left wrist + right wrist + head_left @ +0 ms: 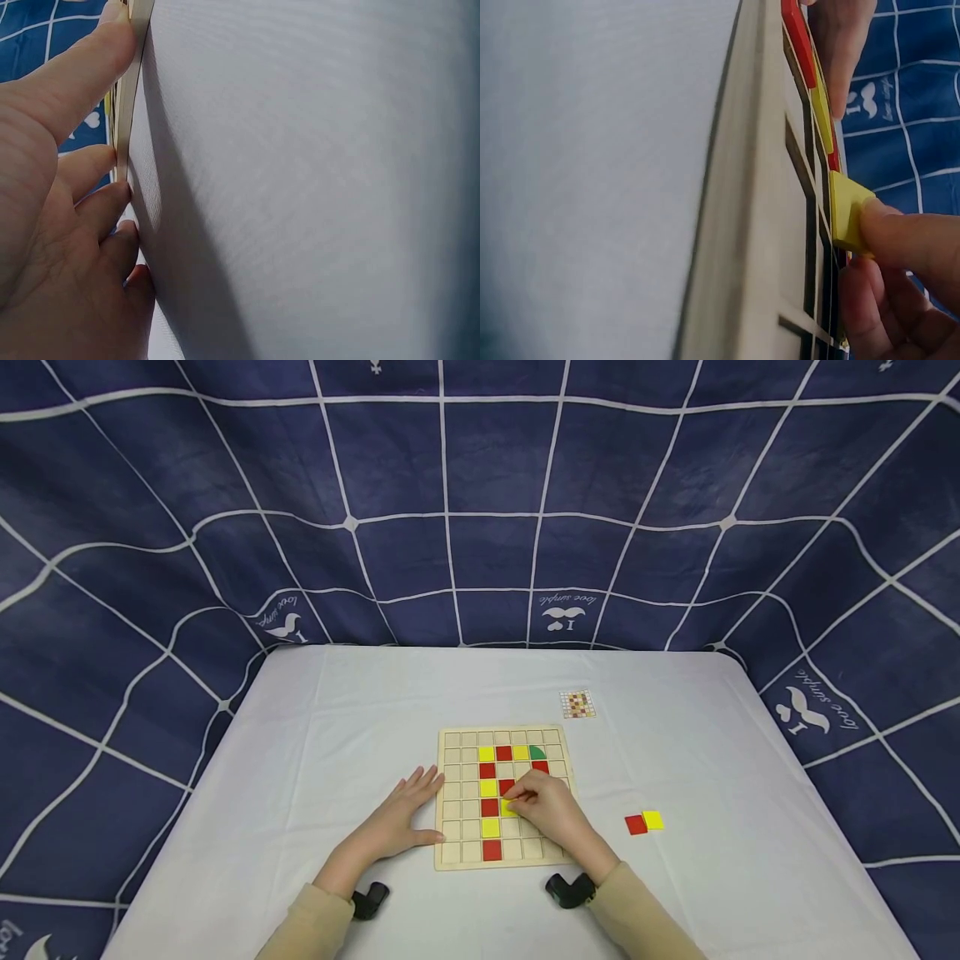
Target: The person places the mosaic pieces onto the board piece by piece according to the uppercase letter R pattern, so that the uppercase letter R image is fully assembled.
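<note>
A square wooden grid board lies on the white-covered table, with red and yellow square tiles set in several cells and a green quarter-round tile near the top right. My right hand is over the board. Between thumb and fingers it pinches a yellow square tile, which is tilted at a cell right of the left column of tiles. My left hand lies at the board's left side, fingers spread and fairly straight, fingertips and thumb touching the edge. Part of the board is hidden under the right hand.
Right of the board, a loose red tile and a loose yellow tile lie side by side. A small printed pattern card sits behind the board. Dark blue checked cloth hangs around the table's back and sides.
</note>
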`<state>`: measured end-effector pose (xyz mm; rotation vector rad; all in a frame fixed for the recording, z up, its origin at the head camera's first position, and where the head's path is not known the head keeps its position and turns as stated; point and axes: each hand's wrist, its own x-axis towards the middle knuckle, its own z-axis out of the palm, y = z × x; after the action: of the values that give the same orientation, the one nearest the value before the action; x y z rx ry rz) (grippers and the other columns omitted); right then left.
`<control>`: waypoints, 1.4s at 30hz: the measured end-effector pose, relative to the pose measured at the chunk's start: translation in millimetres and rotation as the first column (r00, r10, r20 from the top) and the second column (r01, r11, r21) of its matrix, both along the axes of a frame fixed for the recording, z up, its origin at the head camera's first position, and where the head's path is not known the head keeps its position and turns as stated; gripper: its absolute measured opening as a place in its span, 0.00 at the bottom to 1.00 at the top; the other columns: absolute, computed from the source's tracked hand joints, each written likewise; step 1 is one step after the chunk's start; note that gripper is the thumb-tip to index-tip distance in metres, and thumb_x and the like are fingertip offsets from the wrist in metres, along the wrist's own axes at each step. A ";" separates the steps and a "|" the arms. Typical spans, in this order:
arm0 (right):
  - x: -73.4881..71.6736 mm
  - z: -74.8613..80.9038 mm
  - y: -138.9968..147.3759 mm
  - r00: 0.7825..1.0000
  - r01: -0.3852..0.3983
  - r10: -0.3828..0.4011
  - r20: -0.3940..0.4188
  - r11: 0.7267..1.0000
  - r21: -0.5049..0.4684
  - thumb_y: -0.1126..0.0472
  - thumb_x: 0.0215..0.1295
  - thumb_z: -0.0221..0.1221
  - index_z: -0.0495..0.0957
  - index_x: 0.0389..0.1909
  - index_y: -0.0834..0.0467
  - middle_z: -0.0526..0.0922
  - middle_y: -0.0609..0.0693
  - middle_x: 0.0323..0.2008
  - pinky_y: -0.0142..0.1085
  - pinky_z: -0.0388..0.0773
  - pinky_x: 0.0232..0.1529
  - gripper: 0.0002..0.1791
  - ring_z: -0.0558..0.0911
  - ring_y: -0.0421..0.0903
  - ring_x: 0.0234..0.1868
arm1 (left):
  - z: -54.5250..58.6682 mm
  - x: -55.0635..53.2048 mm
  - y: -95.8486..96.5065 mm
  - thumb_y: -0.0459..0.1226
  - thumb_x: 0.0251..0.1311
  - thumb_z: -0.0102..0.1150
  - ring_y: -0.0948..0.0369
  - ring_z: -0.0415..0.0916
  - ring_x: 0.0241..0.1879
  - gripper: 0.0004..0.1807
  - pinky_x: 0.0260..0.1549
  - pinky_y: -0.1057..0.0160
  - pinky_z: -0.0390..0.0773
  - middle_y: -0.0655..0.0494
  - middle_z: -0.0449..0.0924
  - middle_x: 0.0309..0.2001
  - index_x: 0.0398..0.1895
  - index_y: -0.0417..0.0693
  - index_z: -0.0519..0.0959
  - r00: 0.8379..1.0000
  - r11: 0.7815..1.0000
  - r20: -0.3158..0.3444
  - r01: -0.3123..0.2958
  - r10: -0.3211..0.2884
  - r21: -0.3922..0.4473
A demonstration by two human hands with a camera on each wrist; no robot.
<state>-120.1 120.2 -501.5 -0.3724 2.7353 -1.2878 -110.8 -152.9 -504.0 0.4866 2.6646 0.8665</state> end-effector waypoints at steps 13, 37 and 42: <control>4.5 -0.6 -0.9 0.997 0.001 0.006 -0.073 0.996 0.093 0.67 0.55 0.70 0.87 0.31 0.54 0.77 0.41 0.29 0.23 0.75 0.29 0.05 0.72 0.35 0.28 | -0.9 -0.1 -0.2 0.46 0.48 0.75 0.47 0.42 0.79 0.51 0.77 0.45 0.45 0.48 0.51 0.78 0.75 0.45 0.60 1.000 1.000 0.006 0.000 0.000 -0.005; 13.2 11.2 98.3 0.949 0.295 -0.295 0.109 0.955 0.016 0.60 0.63 0.66 0.85 0.42 0.56 0.85 0.49 0.36 0.27 0.77 0.31 0.08 0.79 0.39 0.32 | 0.3 0.1 0.4 0.47 0.49 0.74 0.48 0.41 0.79 0.51 0.77 0.46 0.45 0.49 0.51 0.78 0.75 0.45 0.60 1.000 1.000 0.006 -0.009 0.009 -0.011; 18.7 11.0 126.4 0.944 0.296 -0.301 0.132 0.953 0.055 0.60 0.65 0.64 0.84 0.46 0.57 0.85 0.50 0.39 0.28 0.78 0.32 0.11 0.81 0.40 0.35 | 0.5 0.7 1.1 0.46 0.49 0.75 0.47 0.42 0.79 0.51 0.77 0.45 0.45 0.47 0.52 0.78 0.75 0.43 0.60 1.000 1.000 -0.001 -0.009 0.009 0.000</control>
<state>-101.4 246.6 -490.5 0.1394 2.7655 -1.2713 -110.1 -151.9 -503.5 0.4758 2.6693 0.8684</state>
